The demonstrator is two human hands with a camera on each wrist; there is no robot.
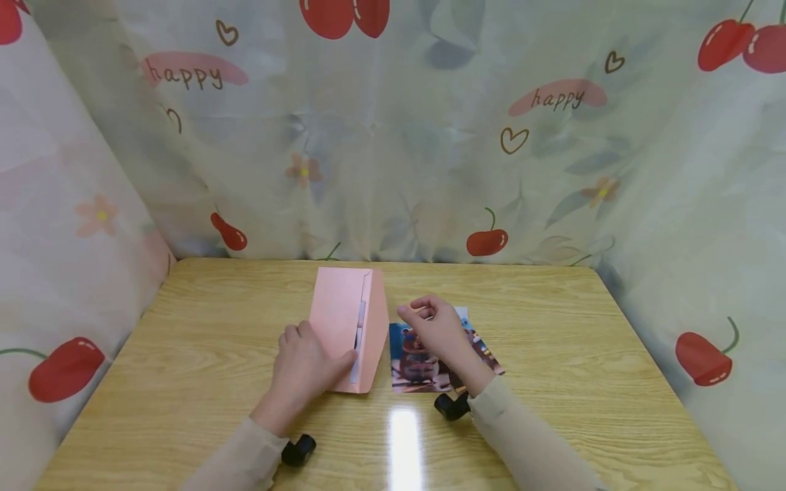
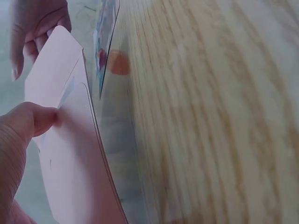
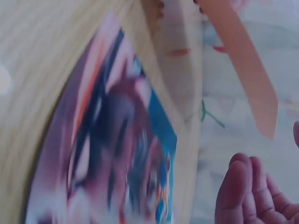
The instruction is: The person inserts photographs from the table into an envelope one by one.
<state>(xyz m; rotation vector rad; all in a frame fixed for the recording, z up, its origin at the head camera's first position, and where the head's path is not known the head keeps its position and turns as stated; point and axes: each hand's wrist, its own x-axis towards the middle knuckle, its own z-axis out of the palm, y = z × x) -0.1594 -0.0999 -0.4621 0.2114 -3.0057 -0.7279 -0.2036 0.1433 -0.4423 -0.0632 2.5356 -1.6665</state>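
A pink envelope [image 1: 334,300] stands a little left of centre in the head view, its flap [image 1: 376,327] folded out to the right. My left hand [image 1: 307,361] grips it, fingers at its left side and thumb at the opening. A pale strip shows inside that opening; what it belongs to is hidden. To the right, my right hand [image 1: 439,331] hovers over printed pictures [image 1: 414,375], its fingers loosely bent and holding nothing. The right wrist view shows a picture [image 3: 126,158] with a brown figure, blurred, beside the right hand's fingers [image 3: 238,182].
All this is on a wood-grain table [image 1: 552,327]. A patterned curtain [image 1: 381,136] with cherries and hearts encloses the back and both sides. Black wrist devices [image 1: 299,450] sit by each cuff. A bright reflection lies on the table near the front.
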